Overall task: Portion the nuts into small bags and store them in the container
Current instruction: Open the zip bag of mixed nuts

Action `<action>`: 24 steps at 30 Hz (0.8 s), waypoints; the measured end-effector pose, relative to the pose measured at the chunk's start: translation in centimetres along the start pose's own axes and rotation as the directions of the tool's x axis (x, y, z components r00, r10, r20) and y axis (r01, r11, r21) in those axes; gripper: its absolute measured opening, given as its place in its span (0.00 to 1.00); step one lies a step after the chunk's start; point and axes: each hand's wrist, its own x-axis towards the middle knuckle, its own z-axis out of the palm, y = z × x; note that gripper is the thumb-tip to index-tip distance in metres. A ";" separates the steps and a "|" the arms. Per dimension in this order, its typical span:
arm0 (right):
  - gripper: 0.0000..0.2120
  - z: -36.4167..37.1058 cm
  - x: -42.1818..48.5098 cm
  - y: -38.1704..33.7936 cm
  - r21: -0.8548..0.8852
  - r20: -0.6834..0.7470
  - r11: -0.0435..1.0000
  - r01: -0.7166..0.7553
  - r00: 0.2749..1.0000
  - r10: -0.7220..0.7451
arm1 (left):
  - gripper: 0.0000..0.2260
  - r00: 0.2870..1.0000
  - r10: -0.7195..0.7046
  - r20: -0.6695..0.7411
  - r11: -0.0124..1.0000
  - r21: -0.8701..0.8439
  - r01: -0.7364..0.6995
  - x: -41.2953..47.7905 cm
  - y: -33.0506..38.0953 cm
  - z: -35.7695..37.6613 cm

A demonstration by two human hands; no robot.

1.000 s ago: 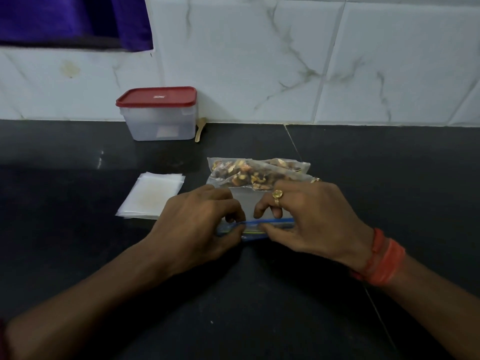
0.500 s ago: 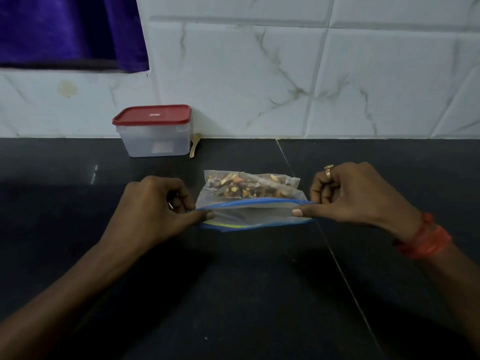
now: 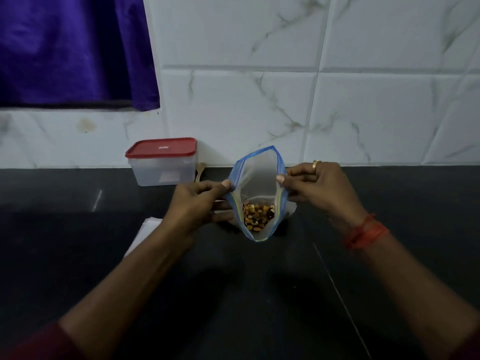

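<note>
bag (image 3: 255, 175): clear, blue zip rim (yellow line inside)
nuts (image 3: 257, 216): orange-brown mix
container lid (image 3: 161, 147): red
wall tiles (image 3: 363, 105): white, grey-veined
curtain (image 3: 70, 48): purple
counter (image 3: 259, 294): black

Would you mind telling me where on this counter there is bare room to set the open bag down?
The counter is bare right of the right hand, back to the wall, and in front of the zip bag. Crowded on the left: container, spoon, stack of small bags by the left hand.

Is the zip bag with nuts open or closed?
The zip bag is open: the left hand and right hand pinch its blue rim apart, and the nuts show inside.
</note>
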 end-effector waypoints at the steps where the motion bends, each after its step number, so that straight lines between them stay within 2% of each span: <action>1: 0.10 0.4 0.2 0.0 0.071 0.009 0.997 -0.035 0.999 0.034 | 0.09 0.998 -0.067 0.009 0.995 -0.080 0.067 0.4 0.0 0.2; 4: 0.07 1.4 0.5 0.4 0.305 0.086 0.931 -0.199 0.980 0.181 | 0.09 0.973 -0.222 0.061 0.936 -0.268 0.230 1.1 -0.5 0.5; 6: 0.08 1.9 0.7 0.8 0.404 0.139 0.857 -0.320 0.947 0.288 | 0.09 0.961 -0.267 0.072 0.909 -0.311 0.276 1.4 -0.8 0.4; 8: 0.10 2.0 1.1 1.4 0.448 0.153 0.802 -0.395 0.918 0.366 | 0.09 0.966 -0.257 0.042 0.915 -0.312 0.257 1.7 -0.8 0.2; 10: 0.12 1.8 1.4 1.8 0.455 0.139 0.796 -0.400 0.915 0.380 | 0.10 0.977 -0.215 0.010 0.936 -0.283 0.209 2.0 -0.8 0.0; 14: 0.12 1.7 1.3 2.7 0.368 0.084 0.876 -0.312 0.949 0.303 | 0.15 0.997 -0.055 0.055 0.982 -0.179 0.064 2.0 -1.1 -0.2; 17: 0.09 1.7 1.2 3.2 0.289 0.007 0.950 -0.121 0.992 0.125 | 0.14 0.991 0.101 0.083 0.994 -0.042 -0.098 1.7 -1.3 -0.3; 19: 0.10 1.4 1.3 3.6 0.151 -0.051 0.988 0.037 0.998 -0.029 | 0.13 0.985 0.166 0.037 0.985 0.030 -0.167 1.8 -1.5 -0.4; 22: 0.21 1.2 1.2 4.1 -0.119 -0.079 0.981 0.155 0.983 -0.165 | 0.15 0.991 0.134 -0.019 0.991 0.035 -0.133 2.1 -1.7 -0.5; 24: 0.22 1.3 1.4 4.1 -0.065 -0.063 0.992 0.106 0.992 -0.110 | 0.15 0.999 0.034 -0.021 0.999 0.013 -0.034 2.5 -1.6 -0.6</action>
